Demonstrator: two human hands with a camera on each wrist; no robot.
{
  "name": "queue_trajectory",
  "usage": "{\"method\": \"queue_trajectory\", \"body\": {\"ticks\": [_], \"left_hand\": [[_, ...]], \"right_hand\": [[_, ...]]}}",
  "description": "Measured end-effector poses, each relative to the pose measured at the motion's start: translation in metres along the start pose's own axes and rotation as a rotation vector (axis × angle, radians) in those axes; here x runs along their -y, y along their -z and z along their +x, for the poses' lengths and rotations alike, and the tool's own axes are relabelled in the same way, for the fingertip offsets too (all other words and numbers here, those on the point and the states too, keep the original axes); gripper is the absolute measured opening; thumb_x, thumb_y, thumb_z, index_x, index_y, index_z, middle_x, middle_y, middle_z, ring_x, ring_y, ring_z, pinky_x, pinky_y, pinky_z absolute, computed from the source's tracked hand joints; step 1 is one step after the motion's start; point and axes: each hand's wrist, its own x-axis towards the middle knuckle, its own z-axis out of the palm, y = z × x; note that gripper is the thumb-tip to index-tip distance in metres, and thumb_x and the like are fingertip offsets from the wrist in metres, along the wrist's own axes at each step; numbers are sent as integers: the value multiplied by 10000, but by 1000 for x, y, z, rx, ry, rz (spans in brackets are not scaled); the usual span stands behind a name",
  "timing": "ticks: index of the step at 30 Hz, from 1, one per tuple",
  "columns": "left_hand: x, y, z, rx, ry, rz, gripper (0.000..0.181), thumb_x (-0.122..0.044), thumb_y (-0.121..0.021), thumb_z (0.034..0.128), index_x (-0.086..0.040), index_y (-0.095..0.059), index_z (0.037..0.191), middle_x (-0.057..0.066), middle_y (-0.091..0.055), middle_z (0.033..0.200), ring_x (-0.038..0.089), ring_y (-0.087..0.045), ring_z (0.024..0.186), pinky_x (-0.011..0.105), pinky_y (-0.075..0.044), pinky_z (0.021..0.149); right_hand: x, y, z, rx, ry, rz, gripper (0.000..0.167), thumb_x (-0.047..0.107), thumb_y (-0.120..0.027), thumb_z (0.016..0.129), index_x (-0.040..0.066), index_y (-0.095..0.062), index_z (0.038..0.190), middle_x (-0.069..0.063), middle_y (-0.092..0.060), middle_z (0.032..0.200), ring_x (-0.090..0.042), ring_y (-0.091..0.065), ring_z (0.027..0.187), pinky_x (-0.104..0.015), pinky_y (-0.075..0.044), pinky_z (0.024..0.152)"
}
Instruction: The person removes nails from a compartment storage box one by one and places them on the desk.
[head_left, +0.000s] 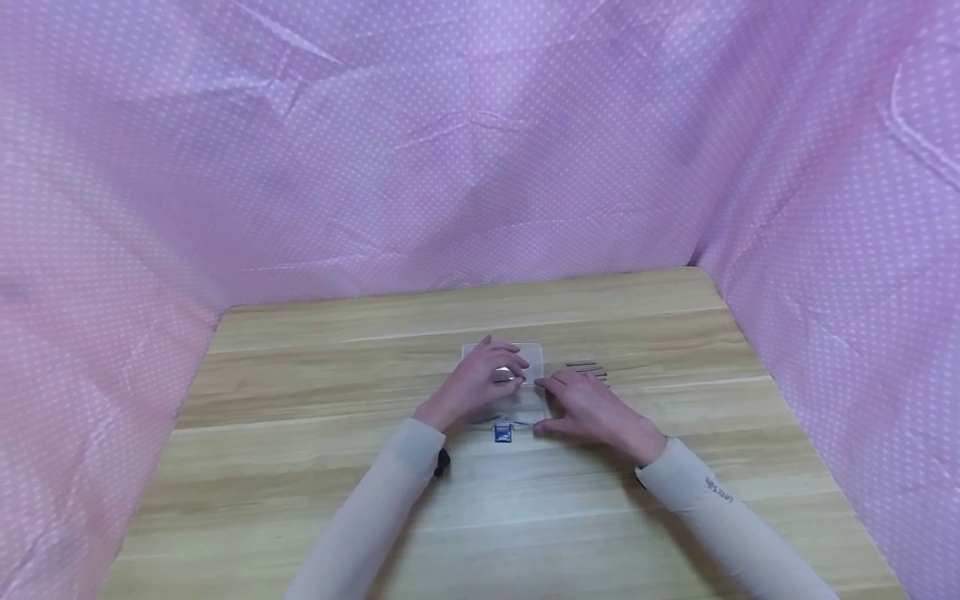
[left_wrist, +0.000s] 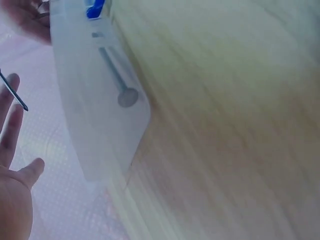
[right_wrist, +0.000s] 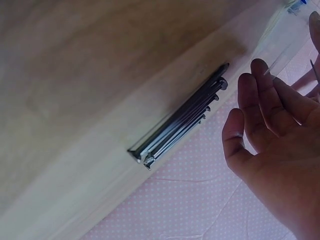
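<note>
A translucent plastic box (head_left: 532,404) with a blue latch (head_left: 503,432) stands before me, its lid (head_left: 533,358) raised at the back. Over it is my left hand (head_left: 480,379), with a thin nail (left_wrist: 14,92) at its fingers, point sticking out; its thumb looks apart from the nail in the left wrist view, and the exact grip is partly out of frame. Through the box wall shows a large flat-headed nail (left_wrist: 116,75). At the box's right side rests my right hand (head_left: 592,408), fingers loosely bent and holding nothing.
Several metal nails (right_wrist: 182,117) lie side by side on the wooden table (head_left: 300,467), right of the box and beyond my right hand. Pink dotted cloth (head_left: 450,167) hangs around the table's back and sides.
</note>
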Motion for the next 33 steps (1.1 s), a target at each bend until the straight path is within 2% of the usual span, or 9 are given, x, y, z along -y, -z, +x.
{"method": "queue_trajectory", "body": {"ticks": [3,9,13,19,25,33], "left_hand": [[1,3,-4,-40,-8,-10,74,-116,-735,954,-95,-761,1020,21,-755,1130,236,-614,1263,444,-213,1274],[4,10,-13,-116,-45,-35,51,-90,-738,945,-88,-742,996,20,-757,1032,225,-690,1098,469,-334,1224],[6,15,-19,-158,-74,-18,66,-85,-742,947,-86,-750,1012,18,-764,1018,218,-694,1071,433,-399,1185],[5,23,-29,-207,-56,-22,88,-115,-752,947,-113,-759,1035,-7,-762,1025,212,-662,1079,403,-496,1071],[6,28,-40,-236,-46,-8,92,-86,-751,940,-124,-756,1023,-15,-754,1016,193,-658,1054,400,-509,1047],[13,34,-53,-235,-17,34,112,-62,-786,900,-109,-769,1001,1,-757,994,213,-658,1033,414,-527,1009]], "right_hand": [[0,0,0,0,2,-1,758,528,-843,818,14,-643,1337,-39,-672,1097,-222,-615,1025,-492,-537,915],[0,0,0,9,-3,2,750,527,-840,823,17,-643,1336,-30,-668,1083,-210,-606,1003,-490,-537,933],[-1,-2,1,16,-10,4,753,534,-837,823,22,-642,1339,-19,-661,1077,-205,-600,1002,-491,-532,944],[-3,-3,1,16,-5,7,763,539,-833,824,22,-637,1350,-21,-655,1089,-199,-590,1005,-488,-529,938],[-2,-2,1,20,-8,15,772,533,-826,834,12,-625,1366,-65,-670,1149,-234,-610,1061,-514,-528,968],[0,-1,0,40,-28,27,792,524,-828,836,8,-605,1394,-103,-670,1220,-271,-611,1137,-536,-508,1018]]}}
